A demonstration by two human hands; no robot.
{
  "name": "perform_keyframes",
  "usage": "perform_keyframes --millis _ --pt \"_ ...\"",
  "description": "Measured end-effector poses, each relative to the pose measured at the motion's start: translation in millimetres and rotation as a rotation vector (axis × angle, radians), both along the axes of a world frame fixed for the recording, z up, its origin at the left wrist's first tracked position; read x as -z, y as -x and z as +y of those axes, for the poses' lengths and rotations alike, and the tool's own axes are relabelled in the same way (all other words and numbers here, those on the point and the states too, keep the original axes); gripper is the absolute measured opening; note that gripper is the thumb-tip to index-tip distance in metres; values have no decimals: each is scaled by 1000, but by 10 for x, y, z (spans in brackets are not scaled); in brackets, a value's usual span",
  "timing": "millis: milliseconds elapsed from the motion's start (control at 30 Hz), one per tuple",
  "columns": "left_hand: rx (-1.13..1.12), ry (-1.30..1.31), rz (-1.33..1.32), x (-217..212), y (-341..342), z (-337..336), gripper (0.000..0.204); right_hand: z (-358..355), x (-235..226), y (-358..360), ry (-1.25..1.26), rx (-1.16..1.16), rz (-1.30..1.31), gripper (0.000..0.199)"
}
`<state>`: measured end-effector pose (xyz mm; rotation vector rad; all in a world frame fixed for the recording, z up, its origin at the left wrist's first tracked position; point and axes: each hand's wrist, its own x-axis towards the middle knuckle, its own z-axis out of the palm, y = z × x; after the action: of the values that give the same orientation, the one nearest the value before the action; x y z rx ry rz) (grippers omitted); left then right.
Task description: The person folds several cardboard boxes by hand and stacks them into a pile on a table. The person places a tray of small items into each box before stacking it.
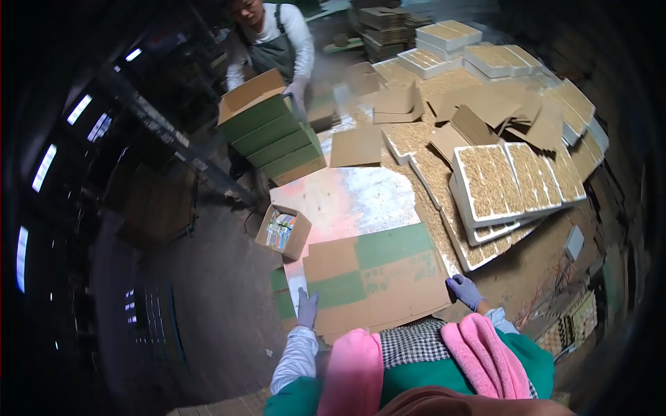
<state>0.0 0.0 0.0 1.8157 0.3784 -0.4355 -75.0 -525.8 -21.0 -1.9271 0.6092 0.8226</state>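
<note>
Both gloved hands hold the flattened brown-and-green cardboard box (374, 277) on the desk (347, 197): left hand (307, 308) gripping its near-left edge; right hand (464, 290) its right edge; judged mid-positioning

Purple gloves, white sleeves, green apron, pink towel, checked shirt.

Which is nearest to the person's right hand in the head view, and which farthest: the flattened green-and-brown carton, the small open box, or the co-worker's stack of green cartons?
From the right hand:
1. Flattened carton, touching it, just left.
2. Small open box, farther left on the table edge.
3. Stack of green cartons, far across, by the co-worker.
</note>
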Motion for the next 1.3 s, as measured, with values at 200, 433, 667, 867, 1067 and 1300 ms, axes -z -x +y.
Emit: perform_keyframes --millis 200,433,667,867,1067,1300 --pt "895 -1122 -159 -43 895 -743 86 -94 -52 205 384 -611 -574 110" --pt "495 -656 -382 -786 951 -1088 76 -292 -328 37 188 -353 -839 109" --pt "229 -189 -171 -2468 483 -970 61 156 -2638 -978 0 -616 -1045 74" --pt "467 -817 -824 -2217 -704 -1493 72 262 -2143 -2187 -457 -27 -976 49" --pt "1155 -804 -622 -1659 -273 -2042 89 1031 -2002 -1820 40 -433 -920 131" --pt "562 -1011 -1110 -2094 -444 -2164 69 494 -1482 -1450 35 31 -1075 75"
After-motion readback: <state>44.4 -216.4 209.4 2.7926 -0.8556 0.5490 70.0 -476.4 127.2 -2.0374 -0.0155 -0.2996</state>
